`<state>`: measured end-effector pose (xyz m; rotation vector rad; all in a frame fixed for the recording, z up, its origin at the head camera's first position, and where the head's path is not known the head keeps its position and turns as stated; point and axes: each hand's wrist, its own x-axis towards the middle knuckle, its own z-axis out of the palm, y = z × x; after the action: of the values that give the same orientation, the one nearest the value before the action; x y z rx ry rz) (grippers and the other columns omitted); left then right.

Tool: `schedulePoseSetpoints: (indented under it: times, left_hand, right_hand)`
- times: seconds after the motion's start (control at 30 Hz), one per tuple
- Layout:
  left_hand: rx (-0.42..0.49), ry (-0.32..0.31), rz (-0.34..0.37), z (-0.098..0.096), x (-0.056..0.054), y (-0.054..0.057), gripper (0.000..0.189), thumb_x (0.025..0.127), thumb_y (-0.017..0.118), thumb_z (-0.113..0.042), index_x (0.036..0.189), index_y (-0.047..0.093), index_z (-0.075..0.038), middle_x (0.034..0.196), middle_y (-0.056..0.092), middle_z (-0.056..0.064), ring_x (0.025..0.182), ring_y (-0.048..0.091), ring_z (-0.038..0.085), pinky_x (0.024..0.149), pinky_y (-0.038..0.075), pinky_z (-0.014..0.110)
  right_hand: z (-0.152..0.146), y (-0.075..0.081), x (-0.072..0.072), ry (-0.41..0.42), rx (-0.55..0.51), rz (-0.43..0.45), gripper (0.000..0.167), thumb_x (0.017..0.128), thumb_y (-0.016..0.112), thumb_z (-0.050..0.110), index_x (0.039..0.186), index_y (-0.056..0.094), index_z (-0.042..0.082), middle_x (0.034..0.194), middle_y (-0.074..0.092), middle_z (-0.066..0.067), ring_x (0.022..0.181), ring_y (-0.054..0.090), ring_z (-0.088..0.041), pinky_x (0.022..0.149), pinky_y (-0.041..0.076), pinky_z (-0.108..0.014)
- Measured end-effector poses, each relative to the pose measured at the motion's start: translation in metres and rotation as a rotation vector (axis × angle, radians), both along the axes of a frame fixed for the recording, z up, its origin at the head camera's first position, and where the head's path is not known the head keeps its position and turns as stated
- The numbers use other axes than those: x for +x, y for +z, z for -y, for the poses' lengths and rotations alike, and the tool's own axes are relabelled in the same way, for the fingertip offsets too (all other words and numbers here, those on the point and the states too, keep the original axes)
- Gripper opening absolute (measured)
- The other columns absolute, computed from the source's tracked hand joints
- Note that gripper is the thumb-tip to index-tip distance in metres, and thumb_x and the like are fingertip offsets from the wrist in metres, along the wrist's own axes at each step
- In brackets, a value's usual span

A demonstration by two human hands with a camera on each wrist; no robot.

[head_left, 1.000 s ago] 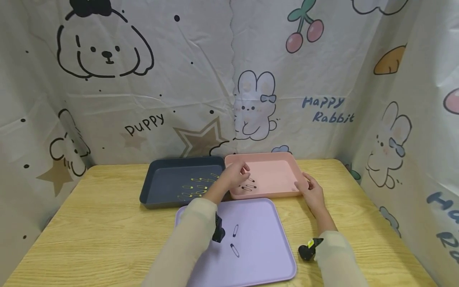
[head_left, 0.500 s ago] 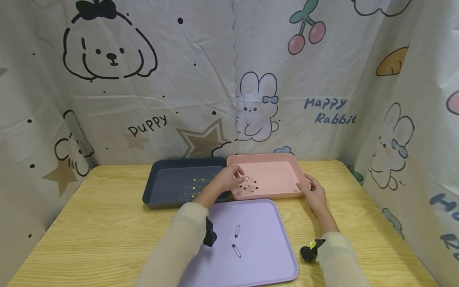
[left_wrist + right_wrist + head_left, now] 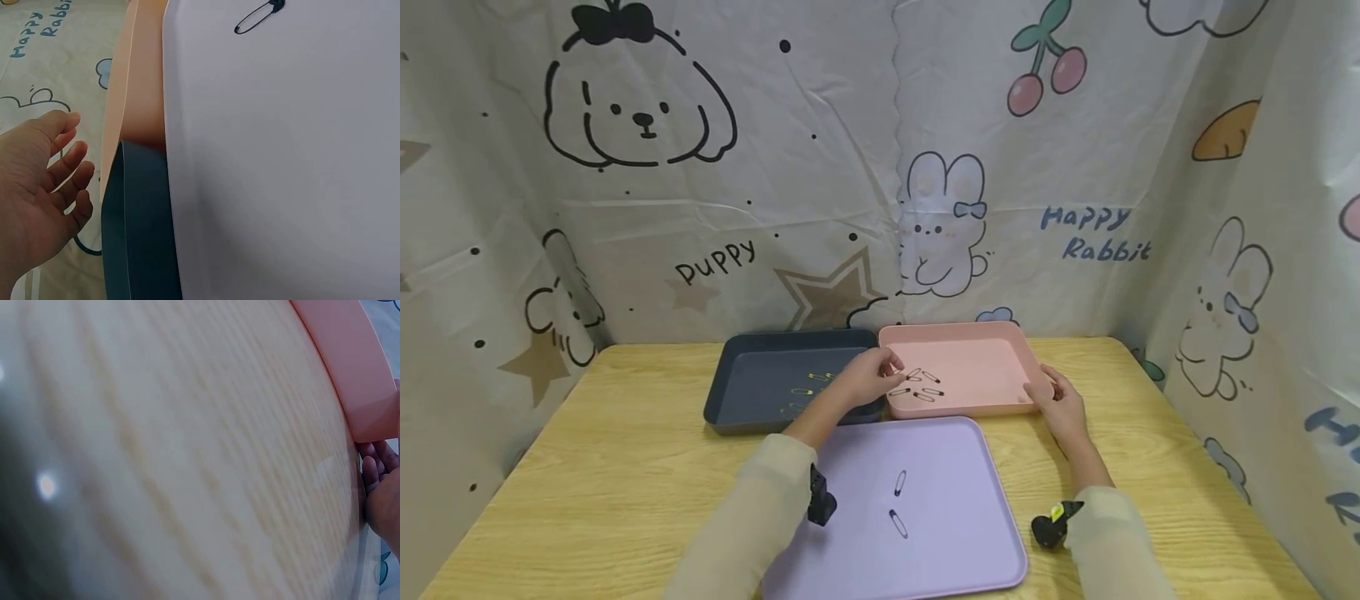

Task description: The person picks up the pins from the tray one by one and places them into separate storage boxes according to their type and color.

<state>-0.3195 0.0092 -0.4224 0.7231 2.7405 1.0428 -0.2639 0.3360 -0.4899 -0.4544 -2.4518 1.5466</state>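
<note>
My left hand (image 3: 867,377) hovers over the seam where the dark blue tray (image 3: 748,375) meets the pink tray (image 3: 981,367). Its fingers are loosely curled, and nothing shows between them in the left wrist view, where the hand (image 3: 37,187) appears beyond the tray edges. Several safety pins with black heads (image 3: 928,393) lie at the left end of the pink tray, just right of my fingertips. My right hand (image 3: 1063,410) grips the pink tray's right front corner, thumb on the rim. In the right wrist view its curled fingers (image 3: 370,469) sit low against the pink wall.
In front stands a lavender tray (image 3: 955,533) with two safety pins, an upper one (image 3: 900,483) and a lower one (image 3: 898,524). Yellow safety pins (image 3: 802,391) lie in the dark blue tray, partly behind my left forearm. A printed cloth (image 3: 820,167) rises behind the wooden table (image 3: 587,483).
My left hand has drawn left from over the pink tray, uncovering more black-headed safety pins there. My right hand keeps its grip on the tray. The head view has shifted slightly.
</note>
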Motion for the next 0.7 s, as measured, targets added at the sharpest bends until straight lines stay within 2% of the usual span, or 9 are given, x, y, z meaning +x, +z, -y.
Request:
schedulePoseSetpoints:
  times: [0.17, 0.4, 0.57, 0.7]
  left_hand:
    - [0.007, -0.025, 0.013, 0.007, 0.007, 0.002, 0.018, 0.090, 0.061, -0.021, 0.102, 0.062, -0.008, 0.086, 0.056, 0.003, 0.076, 0.050, 0.014, 0.067, 0.041, 0.027]
    - [-0.016, -0.064, 0.027, 0.015, 0.019, -0.003, 0.019, 0.090, 0.061, -0.022, 0.103, 0.061, -0.009, 0.085, 0.056, 0.002, 0.070, 0.049, 0.012, 0.061, 0.041, 0.025]
    - [-0.009, -0.108, 0.007, 0.021, 0.027, -0.003, 0.014, 0.089, 0.062, -0.019, 0.099, 0.061, -0.009, 0.082, 0.057, 0.002, 0.069, 0.050, 0.011, 0.062, 0.042, 0.024]
    - [-0.024, -0.150, -0.040, 0.025, 0.037, -0.001, 0.016, 0.088, 0.064, -0.019, 0.099, 0.062, -0.007, 0.084, 0.058, 0.001, 0.072, 0.050, 0.010, 0.067, 0.042, 0.023]
  right_hand:
    - [-0.001, 0.001, 0.000, -0.001, 0.016, -0.010, 0.063, 0.090, 0.059, 0.038, 0.145, 0.036, 0.016, 0.125, 0.048, -0.014, 0.102, 0.039, -0.014, 0.073, 0.034, -0.012]
    - [0.000, 0.001, 0.001, 0.008, 0.022, 0.002, 0.065, 0.090, 0.058, 0.039, 0.146, 0.034, 0.015, 0.121, 0.047, -0.012, 0.099, 0.037, -0.014, 0.070, 0.034, -0.012]
    - [-0.001, 0.000, -0.001, 0.002, 0.016, 0.001, 0.064, 0.090, 0.059, 0.038, 0.145, 0.035, 0.016, 0.116, 0.046, -0.011, 0.098, 0.037, -0.015, 0.069, 0.034, -0.016]
    - [-0.001, 0.000, -0.002, 0.003, 0.022, 0.006, 0.065, 0.090, 0.059, 0.039, 0.145, 0.035, 0.015, 0.115, 0.045, -0.009, 0.098, 0.036, -0.015, 0.070, 0.034, -0.016]
